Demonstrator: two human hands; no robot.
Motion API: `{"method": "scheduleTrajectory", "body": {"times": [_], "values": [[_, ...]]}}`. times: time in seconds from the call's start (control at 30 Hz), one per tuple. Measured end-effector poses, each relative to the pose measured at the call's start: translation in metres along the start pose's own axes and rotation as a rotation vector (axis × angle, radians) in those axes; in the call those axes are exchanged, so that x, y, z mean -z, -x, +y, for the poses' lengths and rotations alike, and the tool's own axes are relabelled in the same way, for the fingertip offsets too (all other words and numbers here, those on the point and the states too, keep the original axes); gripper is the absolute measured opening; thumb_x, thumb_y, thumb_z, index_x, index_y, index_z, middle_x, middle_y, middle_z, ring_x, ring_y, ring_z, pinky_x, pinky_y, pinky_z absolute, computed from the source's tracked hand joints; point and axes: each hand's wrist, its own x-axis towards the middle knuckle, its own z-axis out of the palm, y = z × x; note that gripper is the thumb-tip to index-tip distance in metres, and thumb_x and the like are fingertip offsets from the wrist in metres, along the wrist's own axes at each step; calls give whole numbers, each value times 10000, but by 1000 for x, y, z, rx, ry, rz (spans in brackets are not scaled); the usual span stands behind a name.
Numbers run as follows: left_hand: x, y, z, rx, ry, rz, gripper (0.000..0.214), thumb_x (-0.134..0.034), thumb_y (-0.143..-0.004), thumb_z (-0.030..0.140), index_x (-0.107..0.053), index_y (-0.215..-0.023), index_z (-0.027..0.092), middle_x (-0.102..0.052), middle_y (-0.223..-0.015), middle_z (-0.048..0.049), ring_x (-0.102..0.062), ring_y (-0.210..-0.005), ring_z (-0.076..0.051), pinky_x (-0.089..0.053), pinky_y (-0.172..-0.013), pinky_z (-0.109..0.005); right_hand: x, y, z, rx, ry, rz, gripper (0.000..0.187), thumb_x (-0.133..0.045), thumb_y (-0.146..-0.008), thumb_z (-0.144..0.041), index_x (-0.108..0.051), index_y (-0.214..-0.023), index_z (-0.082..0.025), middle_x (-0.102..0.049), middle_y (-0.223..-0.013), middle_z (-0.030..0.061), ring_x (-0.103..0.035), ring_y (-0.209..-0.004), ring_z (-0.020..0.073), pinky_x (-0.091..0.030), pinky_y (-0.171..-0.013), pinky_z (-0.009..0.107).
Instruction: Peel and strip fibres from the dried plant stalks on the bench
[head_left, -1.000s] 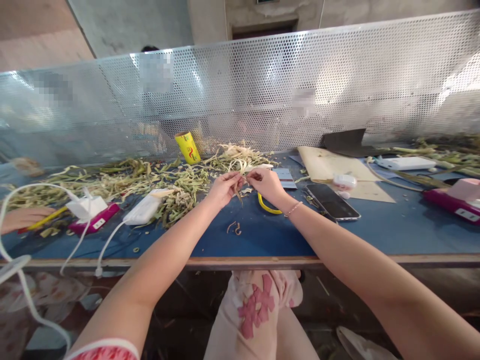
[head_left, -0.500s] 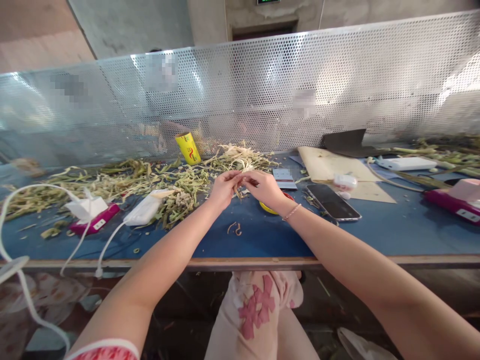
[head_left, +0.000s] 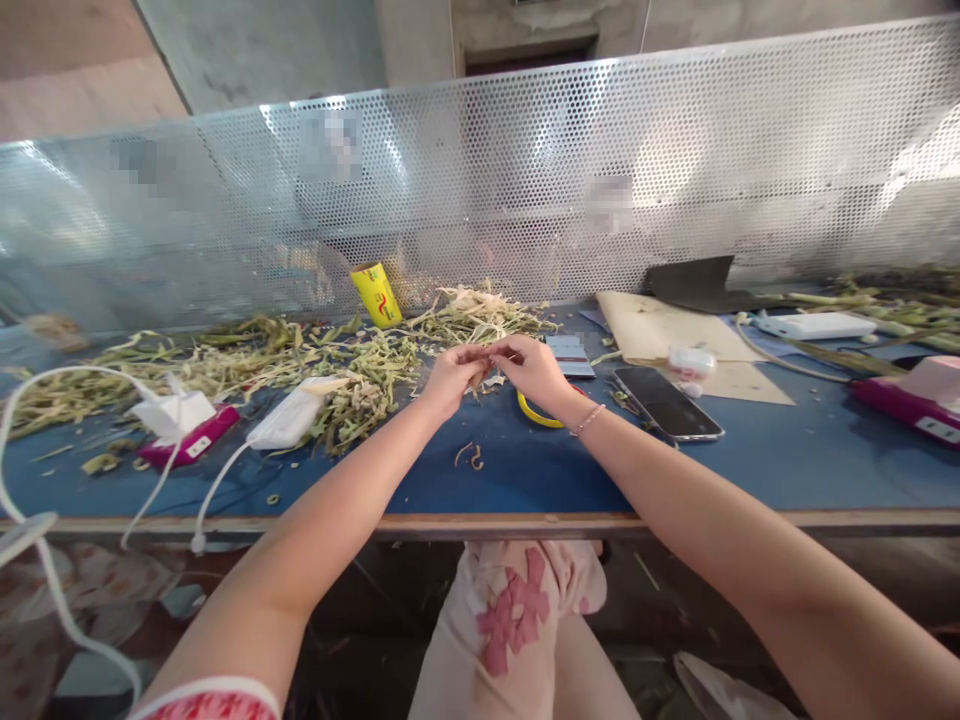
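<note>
Over the middle of the blue table, my left hand (head_left: 452,378) and my right hand (head_left: 531,372) meet at the fingertips. Both are closed in a pinch on a thin dried plant strip (head_left: 480,380), mostly hidden by the fingers. Just beyond them lies a heap of pale dried plant strips (head_left: 480,308). Greener, leafy dried stalks (head_left: 367,375) are piled to the left of my left hand. A yellow ring-shaped thing (head_left: 541,415) lies beneath my right wrist, partly covered. Curled scraps (head_left: 471,457) rest on the table nearer to me.
A phone (head_left: 670,403), a small clear container (head_left: 690,365) and cardboard (head_left: 652,328) lie to the right. On the left are a white power bank (head_left: 289,418) and a magenta power socket (head_left: 187,437) with cables. A yellow tube (head_left: 377,296) stands by the perforated metal screen (head_left: 525,180).
My fingers have shifted slightly at the meeting point, and the pale looped strip above them shows less. My right hand has moved a little, uncovering more of the yellow ring.
</note>
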Motion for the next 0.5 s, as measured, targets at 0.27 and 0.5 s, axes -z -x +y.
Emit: {"method": "scheduleTrajectory", "body": {"times": [0.27,0.5], "values": [[-1,1,2,-23,-162,51,130,-655,-524,121,-611,-646,120,-587,-536,17,-499,-501,-76,-401,-557,-232,-2,-1,8,-48,-116,-63,160,-527,-691,-161,-669,-763,-179,-657,-714,25,-593,-648,125,-478,-630,261],[4,-4,-5,-72,-205,104,167,-688,-559,222,-603,-667,127,-597,-571,2,-533,-554,-97,-417,-595,-244,-1,-1,9,-41,-146,-85,157,-530,-697,-192,-664,-777,-172,-664,-719,27,-604,-652,126,-485,-628,257]]}}
